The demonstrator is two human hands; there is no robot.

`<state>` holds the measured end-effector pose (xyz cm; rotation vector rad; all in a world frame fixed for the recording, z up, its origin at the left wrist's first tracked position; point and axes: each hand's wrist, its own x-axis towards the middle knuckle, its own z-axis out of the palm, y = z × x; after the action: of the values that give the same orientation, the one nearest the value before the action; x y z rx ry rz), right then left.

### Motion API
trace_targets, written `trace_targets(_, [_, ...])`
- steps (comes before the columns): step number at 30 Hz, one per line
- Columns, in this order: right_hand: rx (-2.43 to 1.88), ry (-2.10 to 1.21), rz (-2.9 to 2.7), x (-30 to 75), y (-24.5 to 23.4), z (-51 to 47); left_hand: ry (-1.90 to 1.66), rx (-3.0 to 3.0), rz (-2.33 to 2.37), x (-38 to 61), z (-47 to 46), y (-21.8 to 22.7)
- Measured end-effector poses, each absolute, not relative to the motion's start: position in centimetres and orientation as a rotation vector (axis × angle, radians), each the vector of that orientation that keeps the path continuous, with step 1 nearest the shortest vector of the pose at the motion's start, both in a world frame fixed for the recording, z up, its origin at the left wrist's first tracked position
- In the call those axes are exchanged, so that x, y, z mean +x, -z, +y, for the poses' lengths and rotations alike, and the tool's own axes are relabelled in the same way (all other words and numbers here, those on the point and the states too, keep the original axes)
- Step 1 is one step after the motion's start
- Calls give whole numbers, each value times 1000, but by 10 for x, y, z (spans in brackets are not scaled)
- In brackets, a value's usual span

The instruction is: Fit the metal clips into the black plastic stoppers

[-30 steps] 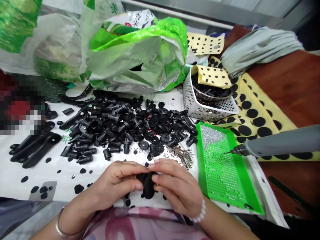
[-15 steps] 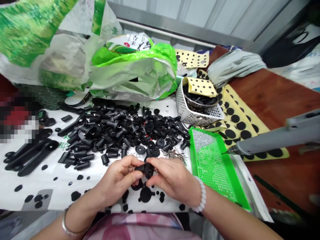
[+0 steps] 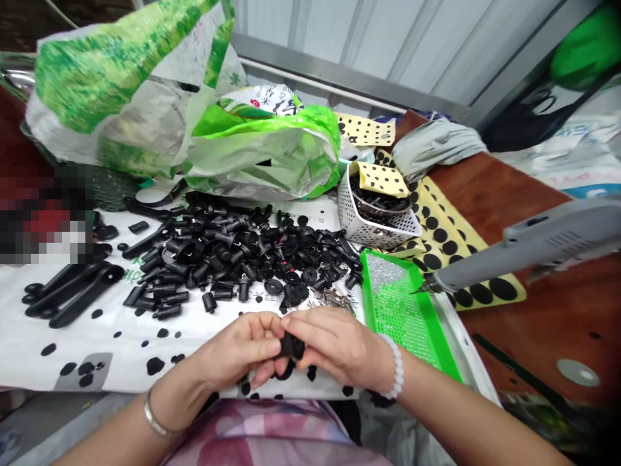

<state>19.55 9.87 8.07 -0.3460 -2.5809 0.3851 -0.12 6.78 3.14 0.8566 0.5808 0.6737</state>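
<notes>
Between both hands is a small black plastic part (image 3: 292, 346), partly covered by fingers; its exact kind does not show. My left hand (image 3: 245, 349) pinches it from the left, thumb on top. From the right, the fingers of my right hand (image 3: 334, 346) close on the same part. Just beyond my hands lies a wide pile of black plastic pieces (image 3: 233, 252), among them short cylinders and round discs. A few small metal pieces (image 3: 334, 299) lie at the pile's near right edge.
Right of my hands lies a green tray (image 3: 436, 323) with small silvery screws. A grey electric screwdriver (image 3: 504, 249) points at it. Behind stand a white basket (image 3: 352, 217), dotted sticker sheets (image 3: 499, 291) and green-white bags (image 3: 272, 155). Long black handles (image 3: 87, 294) lie at left.
The black part has been turned in my fingers and my hands sit closer together around it. The camera view has shifted a little.
</notes>
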Motion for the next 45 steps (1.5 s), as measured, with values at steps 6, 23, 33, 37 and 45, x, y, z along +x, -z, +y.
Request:
trace_targets(6, [-922,-384,-2432,190,-64,75,-1042,1232,993,15,44,-40])
trace_targets(23, [-1018,-458,-2712,201,-79,20,-957,1082,809,25,-6,-26])
trace_targets(33, [-1453,-1413,-1969,196,-70,7,-1195,2355,1015,36,-12,-16])
trace_targets(37, [-1537,-1954,-1724,191,-56,17,-1229,2933,942,29,0,-7])
trace_targets(45, [-1256,-2298,-1412,185,-60,37,-1182,3172,865,6,32,-49])
